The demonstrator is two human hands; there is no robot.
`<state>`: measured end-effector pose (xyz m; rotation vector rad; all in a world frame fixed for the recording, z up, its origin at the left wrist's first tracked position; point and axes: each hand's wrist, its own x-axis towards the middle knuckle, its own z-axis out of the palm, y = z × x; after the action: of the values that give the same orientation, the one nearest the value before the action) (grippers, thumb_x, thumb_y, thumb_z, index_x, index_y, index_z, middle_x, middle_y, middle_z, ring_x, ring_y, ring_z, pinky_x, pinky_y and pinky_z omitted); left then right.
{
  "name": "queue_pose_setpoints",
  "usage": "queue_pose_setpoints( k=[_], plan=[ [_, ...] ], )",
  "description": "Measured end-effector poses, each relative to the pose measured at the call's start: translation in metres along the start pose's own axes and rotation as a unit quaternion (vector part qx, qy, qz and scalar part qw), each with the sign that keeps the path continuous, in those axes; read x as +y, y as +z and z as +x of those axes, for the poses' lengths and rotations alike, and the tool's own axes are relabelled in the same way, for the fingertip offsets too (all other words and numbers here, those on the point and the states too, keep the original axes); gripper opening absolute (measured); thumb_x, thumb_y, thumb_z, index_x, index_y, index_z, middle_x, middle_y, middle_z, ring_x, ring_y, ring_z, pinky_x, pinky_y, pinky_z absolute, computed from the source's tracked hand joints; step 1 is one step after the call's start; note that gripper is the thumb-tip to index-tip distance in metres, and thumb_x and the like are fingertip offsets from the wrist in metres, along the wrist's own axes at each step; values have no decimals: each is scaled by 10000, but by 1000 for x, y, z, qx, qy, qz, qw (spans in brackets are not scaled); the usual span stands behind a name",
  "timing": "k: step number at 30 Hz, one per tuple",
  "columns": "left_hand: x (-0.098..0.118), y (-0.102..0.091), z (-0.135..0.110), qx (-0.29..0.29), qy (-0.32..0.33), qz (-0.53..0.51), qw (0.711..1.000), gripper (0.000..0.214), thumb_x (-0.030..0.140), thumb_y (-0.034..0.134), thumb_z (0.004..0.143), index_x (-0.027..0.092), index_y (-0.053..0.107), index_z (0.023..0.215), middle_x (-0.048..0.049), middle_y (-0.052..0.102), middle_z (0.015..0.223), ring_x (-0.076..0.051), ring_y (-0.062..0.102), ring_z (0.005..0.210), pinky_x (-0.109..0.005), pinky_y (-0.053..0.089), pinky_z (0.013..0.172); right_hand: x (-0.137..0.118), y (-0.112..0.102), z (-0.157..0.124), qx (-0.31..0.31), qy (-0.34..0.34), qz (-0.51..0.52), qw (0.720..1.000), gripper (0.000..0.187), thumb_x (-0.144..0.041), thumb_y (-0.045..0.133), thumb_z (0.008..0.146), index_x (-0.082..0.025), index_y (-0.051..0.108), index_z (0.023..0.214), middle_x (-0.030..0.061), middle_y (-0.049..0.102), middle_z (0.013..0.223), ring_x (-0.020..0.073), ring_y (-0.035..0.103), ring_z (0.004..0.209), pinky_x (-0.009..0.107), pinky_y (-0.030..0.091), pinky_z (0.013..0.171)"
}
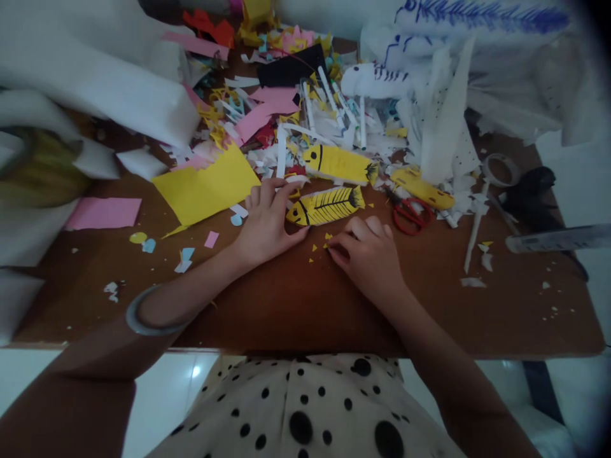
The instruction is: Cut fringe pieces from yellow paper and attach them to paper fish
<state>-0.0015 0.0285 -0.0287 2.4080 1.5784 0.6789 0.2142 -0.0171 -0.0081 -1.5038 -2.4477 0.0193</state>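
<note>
Yellow paper fish (329, 205) lies mid-tabletop (286, 299). Left hand (267, 226): fingers grasp its head end. Right hand (371, 254) at fish's 5 o'clock: fingers released, tips down by yellow scraps (319, 245). Red scissors (411, 215) at fish's 3 o'clock.

A yellow paper fish (327, 205), inked with black bones and an eye, lay flat, slightly tilted, just left of the red scissors (411, 215); tiny yellow scraps (321, 242) were scattered lower-left of them.
</note>
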Motion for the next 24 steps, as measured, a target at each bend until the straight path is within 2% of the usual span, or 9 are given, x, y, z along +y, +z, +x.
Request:
queue_pose_setpoints(
  k=[2, 4, 6, 8, 10, 12, 16, 24],
  plan=[
    [0, -1, -1, 26, 8, -27, 999, 827, 285, 708, 754, 168, 320, 1476, -172, 409, 1333, -366, 428, 1192, -538, 381, 1047, -3, -1, 0, -1, -8, -29, 1000, 117, -273, 637, 902, -217, 712, 833, 63, 634, 865, 239, 477, 856, 376, 287, 700],
    [0, -3, -3, 61, 25, -54, 996, 854, 241, 685, 750, 178, 274, 1497, -179, 409, 1335, -360, 417, 1213, -515, 405, 1024, -4, 0, 1, -4, -8, -32, 999, 138, -263, 621, 912, -206, 707, 822, 66, 639, 867, 235, 481, 856, 375, 291, 703],
    [-1, -3, -5, 79, 55, -65, 993, 775, 221, 655, 774, 195, 318, 1472, -173, 444, 1316, -347, 429, 1212, -489, 426, 978, -1, 3, 1, 0, 3, 2, 1000, 134, -266, 629, 904, -209, 711, 815, 63, 641, 867, 235, 493, 861, 371, 310, 710],
    [-1, -2, -5, 69, 95, -59, 991, 592, 222, 632, 818, 229, 449, 1381, -140, 521, 1256, -323, 481, 1162, -474, 421, 937, 4, 6, 2, 6, 28, 76, 997, 103, -266, 656, 881, -216, 724, 823, 55, 640, 860, 229, 511, 854, 363, 347, 733],
    [-2, -1, -6, 43, 141, -48, 988, 362, 236, 620, 867, 267, 584, 1226, -92, 598, 1170, -289, 531, 1085, -453, 404, 906, 9, 7, 3, 14, 60, 166, 984, 68, -249, 678, 856, -221, 738, 837, 43, 637, 837, 214, 531, 837, 354, 384, 761],
    [-1, 0, -7, 33, 182, -39, 982, 221, 253, 632, 890, 284, 648, 1109, -62, 641, 1105, -264, 543, 1037, -427, 391, 881, 12, 5, 4, 21, 90, 236, 967, 57, -224, 690, 838, -224, 745, 851, 34, 638, 818, 202, 544, 825, 343, 405, 772],
    [3, 2, -10, 52, 227, -16, 972, 156, 259, 663, 892, 282, 669, 1046, -42, 667, 1061, -241, 528, 988, -392, 366, 835, 11, 2, 4, 8, 111, 298, 948, 72, -206, 690, 828, -236, 747, 860, 22, 640, 797, 191, 546, 806, 329, 410, 748],
    [7, 3, -12, 67, 244, 22, 967, 85, 261, 655, 894, 264, 665, 978, -38, 675, 1043, -243, 515, 962, -383, 331, 780, 6, 4, 5, 4, 124, 296, 947, 81, -214, 686, 833, -246, 752, 866, 23, 629, 803, 196, 540, 817, 341, 413, 768]
  ],
)
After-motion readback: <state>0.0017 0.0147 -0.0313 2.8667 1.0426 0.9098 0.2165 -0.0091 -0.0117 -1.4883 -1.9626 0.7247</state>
